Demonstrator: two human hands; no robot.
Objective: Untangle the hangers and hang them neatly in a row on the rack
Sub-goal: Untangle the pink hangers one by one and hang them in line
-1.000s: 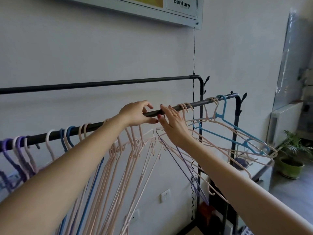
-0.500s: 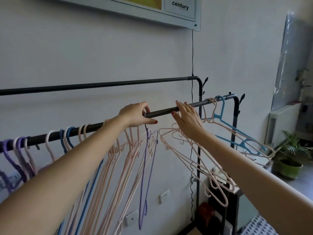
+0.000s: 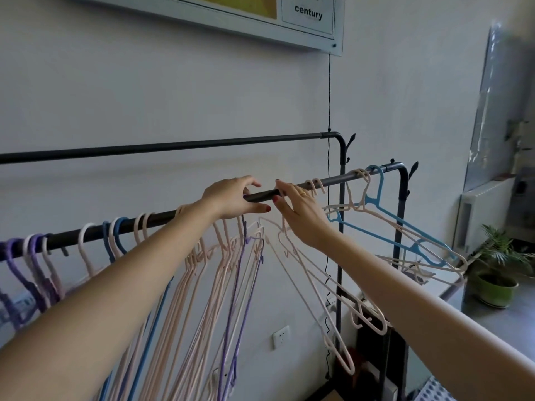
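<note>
A dark near rail [image 3: 335, 179] of the rack carries many hangers. My left hand [image 3: 231, 198] grips this rail over the hooks of a bunch of pink hangers [image 3: 202, 285], with a purple hanger [image 3: 231, 299] among them. My right hand [image 3: 301, 212] is just to its right, fingers over the rail and thumb under, holding a pink hanger [image 3: 327, 308] that swings out below my wrist. Further right, two pink hooks [image 3: 315, 185] sit on the rail. At the rail's end a blue hanger [image 3: 376, 209] and pink ones [image 3: 359, 186] hang tangled and tilted. Purple hangers [image 3: 17, 264] hang far left.
A second, higher back rail [image 3: 173, 146] runs behind, bare of hangers. A black cord [image 3: 329, 96] drops from a wall board [image 3: 260, 21] past the rack post. A potted plant [image 3: 498, 273] and a white radiator [image 3: 480, 215] stand at right. A wall socket [image 3: 281, 337] is low.
My right hand has slid left along the rail toward my left hand, bringing the pink hanger with it. The left hand has stayed put.
</note>
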